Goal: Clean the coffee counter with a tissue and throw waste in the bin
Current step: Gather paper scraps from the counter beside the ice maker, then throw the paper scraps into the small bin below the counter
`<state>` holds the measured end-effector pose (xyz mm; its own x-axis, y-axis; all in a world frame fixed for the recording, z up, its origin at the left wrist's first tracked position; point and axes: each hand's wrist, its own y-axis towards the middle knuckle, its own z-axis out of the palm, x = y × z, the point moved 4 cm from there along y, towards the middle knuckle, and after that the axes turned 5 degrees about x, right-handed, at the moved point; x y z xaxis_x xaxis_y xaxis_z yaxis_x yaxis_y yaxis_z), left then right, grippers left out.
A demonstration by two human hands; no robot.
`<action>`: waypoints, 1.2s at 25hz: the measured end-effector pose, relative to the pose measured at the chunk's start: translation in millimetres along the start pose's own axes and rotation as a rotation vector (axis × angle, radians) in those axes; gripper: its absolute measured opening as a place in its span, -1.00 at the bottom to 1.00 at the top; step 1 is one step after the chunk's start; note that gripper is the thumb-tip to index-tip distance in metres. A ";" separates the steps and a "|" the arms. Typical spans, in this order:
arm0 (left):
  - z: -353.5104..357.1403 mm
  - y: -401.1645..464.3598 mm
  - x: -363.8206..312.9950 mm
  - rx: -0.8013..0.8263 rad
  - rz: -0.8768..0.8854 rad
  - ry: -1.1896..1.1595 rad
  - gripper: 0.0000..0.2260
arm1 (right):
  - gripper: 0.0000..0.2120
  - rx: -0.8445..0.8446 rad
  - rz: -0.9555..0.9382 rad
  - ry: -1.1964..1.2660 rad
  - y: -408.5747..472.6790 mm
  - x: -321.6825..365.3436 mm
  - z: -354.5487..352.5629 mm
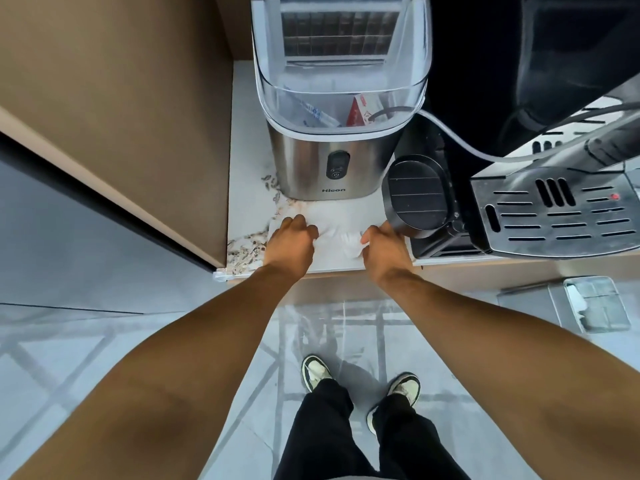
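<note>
A white tissue point(337, 233) lies bunched on the pale marble coffee counter point(249, 188), just in front of the steel ice maker point(323, 168). My left hand point(292, 239) grips the tissue's left end with curled fingers. My right hand point(381, 242) holds its right end, fingers closed around the paper. Both hands rest on the counter near its front edge. A steel bin point(595, 304) with white waste inside stands on the floor at the right, below the counter.
A black grinder point(417, 195) and a coffee machine drip tray point(554, 213) crowd the counter right of my right hand. A brown cabinet wall point(121, 116) bounds the counter on the left. My feet stand on a glossy tiled floor point(104, 341).
</note>
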<state>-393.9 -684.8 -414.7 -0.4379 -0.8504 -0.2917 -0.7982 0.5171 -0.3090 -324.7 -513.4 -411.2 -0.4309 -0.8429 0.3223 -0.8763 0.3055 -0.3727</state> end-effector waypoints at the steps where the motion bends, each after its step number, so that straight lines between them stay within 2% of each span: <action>1: 0.3 -0.6 -0.9 0.011 -0.007 -0.028 -0.69 | -0.73 -0.007 -0.001 0.000 0.7 -0.5 1.2; 9: -1.1 -13.8 -21.1 0.008 0.002 -0.155 -0.74 | -0.76 0.003 -0.020 0.084 -17.5 -21.8 -6.2; 16: 5.2 -38.9 -82.2 0.013 0.024 -0.133 -0.76 | -0.80 0.056 0.023 0.184 -61.7 -70.1 -25.0; 22: 33.5 -53.2 -175.9 0.101 0.146 -0.061 -0.74 | -0.81 0.086 0.100 0.250 -116.3 -145.3 -46.6; 25: 53.5 -60.1 -242.7 0.134 0.227 -0.037 -0.75 | -0.80 0.073 0.163 0.238 -147.6 -203.1 -60.4; 30: 91.8 -71.0 -359.5 0.148 0.294 -0.099 -0.75 | -0.75 -0.009 0.317 0.370 -202.2 -314.1 -72.1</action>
<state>-141.8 -406.9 -370.9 -0.5923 -0.6526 -0.4725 -0.5716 0.7537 -0.3244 -27.7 -278.5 -374.4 -0.7236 -0.4942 0.4819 -0.6902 0.5269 -0.4960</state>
